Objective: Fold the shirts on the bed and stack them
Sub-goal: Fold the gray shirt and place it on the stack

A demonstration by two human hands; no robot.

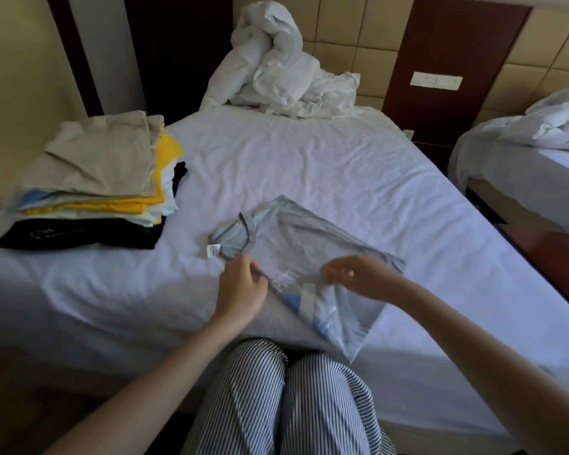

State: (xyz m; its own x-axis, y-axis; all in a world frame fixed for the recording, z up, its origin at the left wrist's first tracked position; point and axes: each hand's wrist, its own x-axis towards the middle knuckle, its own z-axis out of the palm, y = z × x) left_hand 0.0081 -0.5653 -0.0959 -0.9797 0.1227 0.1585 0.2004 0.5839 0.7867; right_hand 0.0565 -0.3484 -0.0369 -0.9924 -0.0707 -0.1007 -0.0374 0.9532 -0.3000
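On the white bed [326, 165] mid-frame, my left hand [242, 290] and right hand [365, 277] each pinch the grey T-shirt [303, 238] in their grip; folded stack [99, 165] upper left.

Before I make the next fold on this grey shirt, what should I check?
1. The left hand pinches the grey shirt near the collar: ok.
2. The right hand pinches its middle fabric: ok.
3. Shirt fully on the bed: not ok, a lower corner hangs over the edge.
4. Sleeves tucked in: cannot tell.
5. The stack at the left has a flat beige top: ok.
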